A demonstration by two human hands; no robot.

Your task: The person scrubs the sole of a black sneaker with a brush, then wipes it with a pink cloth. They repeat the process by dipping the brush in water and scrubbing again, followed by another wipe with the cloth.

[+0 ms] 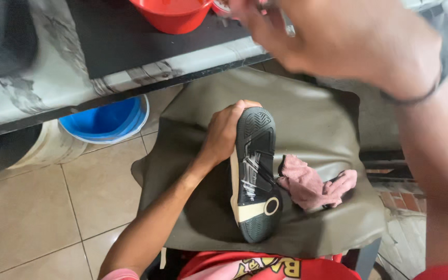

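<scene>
**Gripping a shoe sole-up on the lap**

Steadying the shoe [255, 176] on a dark apron [307, 114], the left hand [224, 132] clasps its toe, sole exposed. The right hand [338, 41], blurred, pinches a thin tool near the red basin [175, 13]. A pink rag [315, 184] lies beside the shoe.

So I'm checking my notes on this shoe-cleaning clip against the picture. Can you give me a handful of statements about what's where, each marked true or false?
1. The left hand grips the shoe with its sole facing up. True.
2. The pink cloth lies left of the shoe. False: it lies to the shoe's right, on the olive apron.
3. The right hand is raised near the table edge, blurred. True.
4. The blue basin sits on the table. False: it sits below, over the tiled floor.
5. A red basin is on the table. True.
</scene>
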